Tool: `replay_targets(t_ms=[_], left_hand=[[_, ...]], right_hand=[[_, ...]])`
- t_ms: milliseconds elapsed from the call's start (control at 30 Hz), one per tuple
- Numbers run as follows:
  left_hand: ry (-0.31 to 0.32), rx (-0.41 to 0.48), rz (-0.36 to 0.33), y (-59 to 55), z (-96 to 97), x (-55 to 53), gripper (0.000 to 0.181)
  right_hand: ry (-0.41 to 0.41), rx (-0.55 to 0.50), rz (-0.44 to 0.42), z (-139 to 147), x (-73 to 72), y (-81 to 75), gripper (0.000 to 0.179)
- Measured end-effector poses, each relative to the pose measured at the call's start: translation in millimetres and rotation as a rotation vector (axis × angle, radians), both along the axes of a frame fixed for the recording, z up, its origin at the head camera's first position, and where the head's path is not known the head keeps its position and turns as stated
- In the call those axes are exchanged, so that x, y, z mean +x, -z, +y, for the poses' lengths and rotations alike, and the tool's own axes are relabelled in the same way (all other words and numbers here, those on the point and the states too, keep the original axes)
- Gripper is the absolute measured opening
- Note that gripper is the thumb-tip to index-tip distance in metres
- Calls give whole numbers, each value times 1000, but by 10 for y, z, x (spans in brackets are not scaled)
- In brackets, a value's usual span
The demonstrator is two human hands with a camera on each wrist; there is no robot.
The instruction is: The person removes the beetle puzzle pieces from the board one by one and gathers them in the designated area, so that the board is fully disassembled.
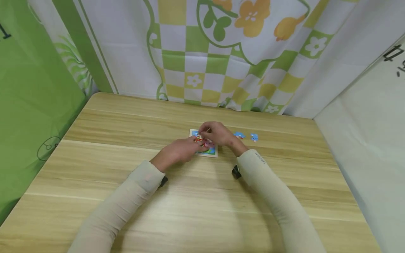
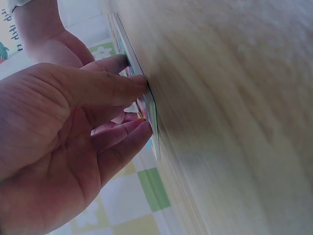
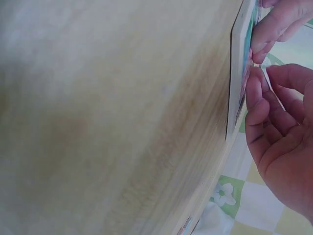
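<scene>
Head view: here's the puzzle board, flat on the table towards its far edge, about midway between the left and right edges. Its near side runs roughly parallel to the table's far edge; which way its long axis goes I can't tell, with so many fingers on top.

And look at the left hand: fingers extended and spread over the board's left part, tips down on it. The right hand comes over the board's far right corner, fingers bent, pinching a thin piece. The right wrist view catches that piece edge-on, a narrow pale strip, tilted, its long axis leading away from the board, 1 end right by the left fingertips; its printed shape is hidden.

The board is slim and squared-off, pale-bordered, with a bright blue, green and red picture. Off its right side, towards the table's right edge, lie 2 flat, irregular cut-outs: a blue-and-red piece and, just beyond, a mostly blue piece. Streaky wood grain runs beneath everything.
</scene>
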State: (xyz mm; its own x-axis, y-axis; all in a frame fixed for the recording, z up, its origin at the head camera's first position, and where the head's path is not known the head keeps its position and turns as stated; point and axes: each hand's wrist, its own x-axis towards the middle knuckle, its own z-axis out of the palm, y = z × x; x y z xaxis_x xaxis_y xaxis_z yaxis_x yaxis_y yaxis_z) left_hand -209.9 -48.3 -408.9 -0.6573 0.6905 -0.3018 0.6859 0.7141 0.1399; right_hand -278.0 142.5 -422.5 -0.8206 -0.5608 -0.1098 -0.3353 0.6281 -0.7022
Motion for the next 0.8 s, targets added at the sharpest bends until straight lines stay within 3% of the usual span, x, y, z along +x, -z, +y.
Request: replay_targets(t_ms=[200,800], left_hand=[[7,-17,27,-5,14,4,70],[-12,28,-14,-21,11,2,70]], right_hand=[[36,20,28,-38,-23,16,27],[163,61,98,-137,-30,10,14]])
